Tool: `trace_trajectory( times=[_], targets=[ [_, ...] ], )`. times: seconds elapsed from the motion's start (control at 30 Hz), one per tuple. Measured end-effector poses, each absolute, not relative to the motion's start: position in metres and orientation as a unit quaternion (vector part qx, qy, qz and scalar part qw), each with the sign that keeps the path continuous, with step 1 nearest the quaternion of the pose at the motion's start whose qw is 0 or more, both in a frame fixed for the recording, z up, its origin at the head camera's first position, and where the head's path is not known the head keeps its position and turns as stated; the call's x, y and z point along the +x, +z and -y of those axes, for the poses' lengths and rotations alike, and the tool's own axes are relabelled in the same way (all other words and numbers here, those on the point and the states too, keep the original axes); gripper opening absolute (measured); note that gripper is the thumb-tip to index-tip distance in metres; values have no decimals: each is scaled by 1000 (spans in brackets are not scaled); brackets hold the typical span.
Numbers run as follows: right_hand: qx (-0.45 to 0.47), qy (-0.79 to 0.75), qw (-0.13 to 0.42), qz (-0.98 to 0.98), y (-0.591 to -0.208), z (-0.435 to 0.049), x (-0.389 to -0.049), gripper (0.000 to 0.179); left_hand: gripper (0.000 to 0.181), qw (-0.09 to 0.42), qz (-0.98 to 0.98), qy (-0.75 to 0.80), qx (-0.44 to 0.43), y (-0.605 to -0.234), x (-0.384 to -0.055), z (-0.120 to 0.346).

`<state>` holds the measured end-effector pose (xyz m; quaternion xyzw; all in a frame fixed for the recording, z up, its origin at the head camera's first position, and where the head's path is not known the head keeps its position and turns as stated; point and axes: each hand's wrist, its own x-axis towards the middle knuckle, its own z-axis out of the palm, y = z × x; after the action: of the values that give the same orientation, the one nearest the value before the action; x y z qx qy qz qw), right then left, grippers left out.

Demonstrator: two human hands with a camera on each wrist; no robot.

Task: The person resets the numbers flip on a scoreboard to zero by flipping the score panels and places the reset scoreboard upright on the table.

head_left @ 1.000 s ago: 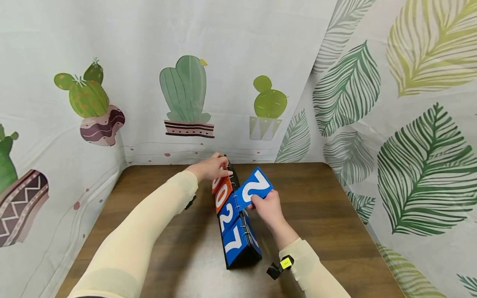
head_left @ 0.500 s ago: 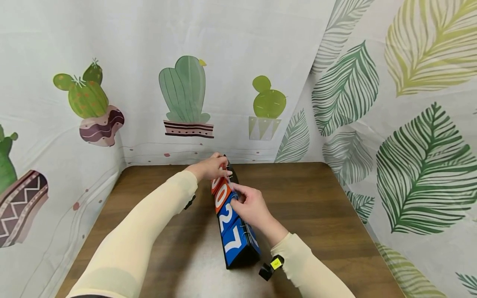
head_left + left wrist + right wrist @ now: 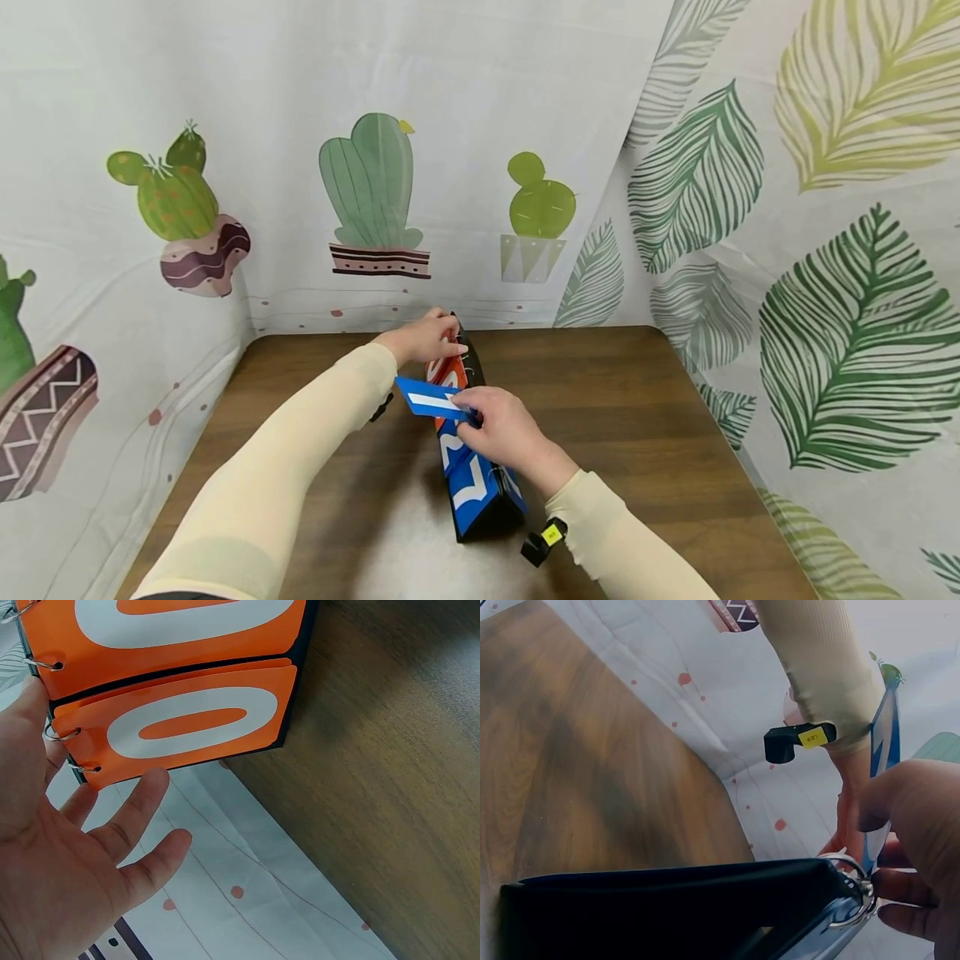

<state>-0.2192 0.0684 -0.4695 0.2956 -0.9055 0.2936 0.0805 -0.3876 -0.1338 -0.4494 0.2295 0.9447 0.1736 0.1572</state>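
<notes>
A tent-shaped flip scoreboard (image 3: 474, 492) stands lengthwise on the table, with orange and blue number cards on metal rings along its top edge. My left hand (image 3: 423, 337) grips its far end; in the left wrist view, some fingers pass behind the edge beside an orange card (image 3: 191, 724) marked 0, and two stick out free. My right hand (image 3: 506, 425) pinches a blue number card (image 3: 427, 398) between thumb and fingers. That card juts leftward above the board, partly covering the cards beneath. In the right wrist view it rises edge-on from a ring (image 3: 866, 889).
The brown wooden table (image 3: 622, 417) extends on both sides of the scoreboard. Behind it hangs a white cloth (image 3: 465, 208) printed with cacti, and leaf-patterned cloth (image 3: 697, 183) covers the right side. A black wrist mount (image 3: 543, 542) sits on the right sleeve.
The blue card marked 2, earlier held on the right side, went out of sight; now a blue card in my right hand juts out to the left. My left hand has stayed put.
</notes>
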Motion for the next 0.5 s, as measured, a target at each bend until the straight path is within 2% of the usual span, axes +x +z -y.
trace_trajectory(
  times=[0.27, 0.5],
  targets=[
    [280, 329, 115, 895, -473, -70, -220, 32, 42, 160, -947, 182, 213, -453, -388, 133],
    [278, 335, 109, 893, -475, -71, -221, 32, 41, 163, -943, 190, 220, -454, -392, 135]
  ],
)
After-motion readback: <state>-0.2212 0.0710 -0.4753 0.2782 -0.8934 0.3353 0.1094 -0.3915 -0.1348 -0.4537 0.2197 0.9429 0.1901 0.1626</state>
